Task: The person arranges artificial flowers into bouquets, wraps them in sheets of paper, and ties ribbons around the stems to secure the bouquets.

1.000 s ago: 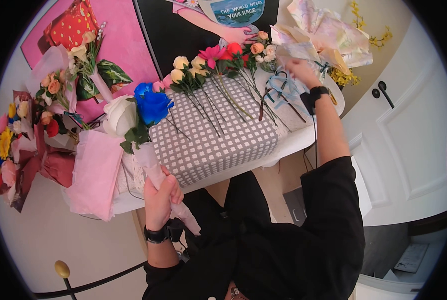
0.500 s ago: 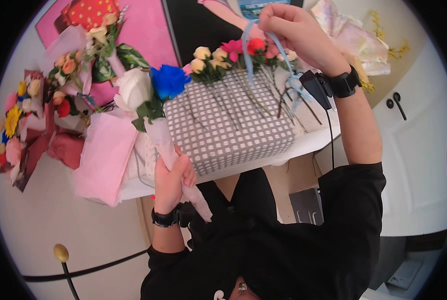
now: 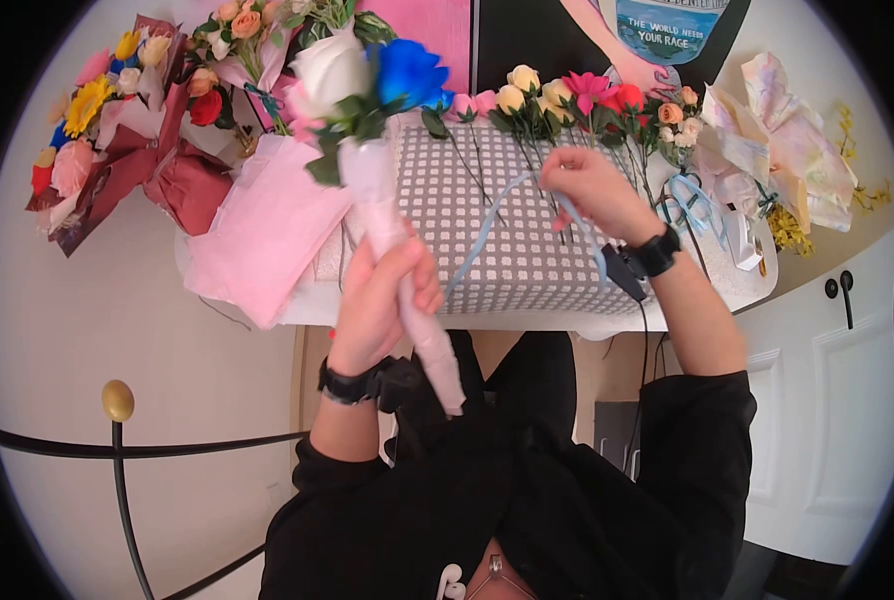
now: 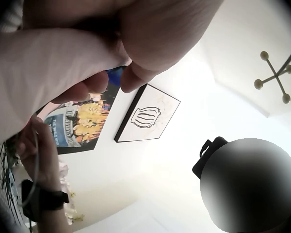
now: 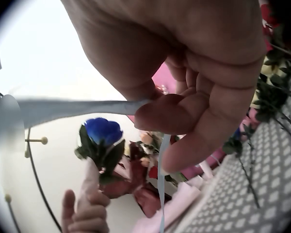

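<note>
The left hand (image 3: 382,295) grips the pale pink wrapped stems (image 3: 427,335) of a small bouquet, its fingers curled round the paper. A white rose (image 3: 332,75) and a blue rose (image 3: 410,75) with green leaves stand out above the wrap. To the right, over the checked cloth, the right hand (image 3: 602,195) pinches a light blue ribbon (image 3: 482,240) between thumb and fingers; both ends hang down. In the right wrist view the ribbon (image 5: 82,110) runs out from the pinching fingertips, and the blue rose (image 5: 103,131) shows beyond.
Single flowers (image 3: 592,92) lie in a row on the checked cloth (image 3: 527,250). Pink sheets (image 3: 267,225) lie at the left, beside a red-wrapped bouquet (image 3: 157,160). Patterned wrapping paper (image 3: 802,140) and more blue ribbon (image 3: 697,205) are at the right; a door stands beyond.
The right hand has picked up the blue ribbon from the table's right side and brought it left and lower, nearer the bouquet. The left hand still grips the stems. The head view has shifted.
</note>
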Tool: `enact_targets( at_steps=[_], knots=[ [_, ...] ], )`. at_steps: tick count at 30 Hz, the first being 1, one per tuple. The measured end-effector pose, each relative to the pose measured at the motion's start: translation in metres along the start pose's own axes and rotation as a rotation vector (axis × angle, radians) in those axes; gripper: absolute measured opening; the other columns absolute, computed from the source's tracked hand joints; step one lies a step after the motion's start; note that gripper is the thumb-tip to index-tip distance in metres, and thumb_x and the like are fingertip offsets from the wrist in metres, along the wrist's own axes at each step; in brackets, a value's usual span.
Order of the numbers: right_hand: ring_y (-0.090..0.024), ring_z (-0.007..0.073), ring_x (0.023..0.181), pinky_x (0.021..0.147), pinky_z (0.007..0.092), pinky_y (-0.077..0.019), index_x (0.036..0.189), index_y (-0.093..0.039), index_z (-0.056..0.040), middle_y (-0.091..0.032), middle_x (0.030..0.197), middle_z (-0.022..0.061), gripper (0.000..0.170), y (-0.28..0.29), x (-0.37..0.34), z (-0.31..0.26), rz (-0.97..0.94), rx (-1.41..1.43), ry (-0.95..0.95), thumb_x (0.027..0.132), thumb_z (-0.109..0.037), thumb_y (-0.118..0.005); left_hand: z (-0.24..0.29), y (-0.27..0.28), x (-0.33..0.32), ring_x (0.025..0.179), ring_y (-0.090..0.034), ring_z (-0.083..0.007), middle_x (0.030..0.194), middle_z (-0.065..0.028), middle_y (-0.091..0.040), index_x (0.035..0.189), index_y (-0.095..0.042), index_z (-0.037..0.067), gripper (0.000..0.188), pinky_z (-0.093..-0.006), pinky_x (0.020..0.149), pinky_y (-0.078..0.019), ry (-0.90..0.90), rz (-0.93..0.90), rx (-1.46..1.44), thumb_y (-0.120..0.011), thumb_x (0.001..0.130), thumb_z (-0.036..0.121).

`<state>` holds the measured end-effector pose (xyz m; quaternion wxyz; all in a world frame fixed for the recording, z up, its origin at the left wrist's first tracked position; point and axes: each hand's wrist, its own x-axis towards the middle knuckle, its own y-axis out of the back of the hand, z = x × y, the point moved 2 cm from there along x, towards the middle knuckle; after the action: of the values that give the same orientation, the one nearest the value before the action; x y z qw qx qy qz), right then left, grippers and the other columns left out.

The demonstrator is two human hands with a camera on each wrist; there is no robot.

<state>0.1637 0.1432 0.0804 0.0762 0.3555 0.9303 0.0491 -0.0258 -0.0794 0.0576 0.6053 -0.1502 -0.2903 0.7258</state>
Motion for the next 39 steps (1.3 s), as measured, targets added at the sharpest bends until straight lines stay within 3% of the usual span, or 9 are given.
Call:
enact_targets(
  at_steps=[6,10,13,17,20,22,28,38,39],
  knots=[
    [-0.052,0.0114,0.048,0.049,0.0285,-0.0567,0.082,-0.059,-0.0021,-0.051,0.066,0.0,0.009,-0.004,0.001,0.065,0.023,-0.043,-0.253,0.085,-0.011,-0.061,-0.056,-0.025,0.045,0.072,-0.053,-0.0186,0.083,-0.0073,-0.053,0.108,-0.046,0.008,0.015,-0.0376,0.071,-0.048,0.159,-0.124,-0.144,-0.049,0.098,0.019],
    [-0.043,0.0076,0.046,0.039,0.0247,-0.0363,0.082,-0.059,-0.0041,-0.053,0.068,-0.0004,0.011,0.002,-0.013,0.057,-0.056,0.042,-0.309,0.085,-0.014,-0.06,-0.086,-0.031,0.073,0.089,-0.06,-0.0244,0.094,-0.0112,-0.058,0.107,-0.044,0.006,0.015,-0.0411,0.083,-0.0492,0.294,-0.137,-0.219,-0.046,0.098,0.017],
    [-0.039,0.0058,0.047,0.04,0.0237,-0.0276,0.08,-0.059,-0.0069,-0.052,0.067,-0.0018,0.012,0.012,-0.023,0.046,-0.063,-0.055,-0.346,0.085,-0.018,-0.06,-0.099,-0.033,0.086,0.094,-0.061,-0.0234,0.102,-0.0112,-0.062,0.114,-0.046,0.004,0.021,-0.0392,0.085,-0.0486,0.202,-0.028,0.069,-0.048,0.1,0.02],
    [-0.037,0.0041,0.048,0.041,0.0222,-0.0273,0.083,-0.059,-0.0094,-0.049,0.064,-0.0049,0.008,0.016,-0.033,0.045,-0.06,-0.285,-0.287,0.086,-0.016,-0.059,-0.107,-0.026,0.096,0.089,-0.059,-0.0154,0.101,-0.0061,-0.062,0.115,-0.05,0.004,0.024,-0.0329,0.08,-0.0473,0.154,0.008,0.21,-0.053,0.1,0.023],
    [-0.043,0.0046,0.052,0.045,0.0236,-0.0324,0.084,-0.063,-0.0071,-0.052,0.064,-0.0048,0.011,0.019,-0.035,0.057,-0.09,-0.405,-0.215,0.087,-0.018,-0.06,-0.109,-0.019,0.103,0.084,-0.052,-0.009,0.094,-0.0017,-0.057,0.115,-0.052,0.004,0.027,-0.0255,0.072,-0.0434,0.177,-0.017,0.393,-0.056,0.098,0.024],
    [-0.054,0.0117,0.059,0.055,0.0289,-0.0446,0.086,-0.068,-0.0029,-0.06,0.067,0.0025,0.021,0.02,-0.036,0.055,-0.112,-0.54,-0.053,0.086,-0.023,-0.062,-0.109,-0.016,0.107,0.076,-0.048,-0.0041,0.093,0.0011,-0.057,0.111,-0.054,0.005,0.024,-0.0225,0.063,-0.0397,0.153,0.027,0.423,-0.059,0.098,0.024],
    [-0.059,0.0142,0.064,0.061,0.03,-0.0473,0.091,-0.069,-0.0017,-0.064,0.071,0.0073,0.025,0.005,-0.048,0.044,-0.081,-0.758,0.0,0.086,-0.026,-0.064,-0.107,-0.003,0.116,0.062,-0.047,-0.0045,0.084,0.0005,-0.057,0.108,-0.054,0.003,0.021,-0.0201,0.05,-0.0375,0.187,0.016,0.54,-0.062,0.097,0.02],
    [-0.064,0.0181,0.069,0.065,0.0343,-0.0496,0.095,-0.068,-0.0026,-0.068,0.078,0.0052,0.019,-0.006,-0.051,0.031,-0.31,-0.414,-0.092,0.088,-0.014,-0.055,-0.111,0.005,0.127,0.064,-0.055,-0.0069,0.085,-0.0025,-0.06,0.103,-0.057,0.0,0.021,-0.0235,0.053,-0.0482,0.243,-0.026,0.607,-0.065,0.094,0.017],
    [-0.063,0.0176,0.068,0.064,0.0333,-0.0487,0.099,-0.067,-0.0034,-0.066,0.075,0.005,0.019,-0.012,-0.049,0.034,-0.383,-0.404,0.024,0.087,-0.009,-0.053,-0.111,0.004,0.127,0.065,-0.055,-0.0072,0.085,-0.003,-0.06,0.103,-0.057,0.0,0.022,-0.0233,0.053,-0.0487,0.251,-0.026,0.606,-0.066,0.094,0.017]
  ],
)
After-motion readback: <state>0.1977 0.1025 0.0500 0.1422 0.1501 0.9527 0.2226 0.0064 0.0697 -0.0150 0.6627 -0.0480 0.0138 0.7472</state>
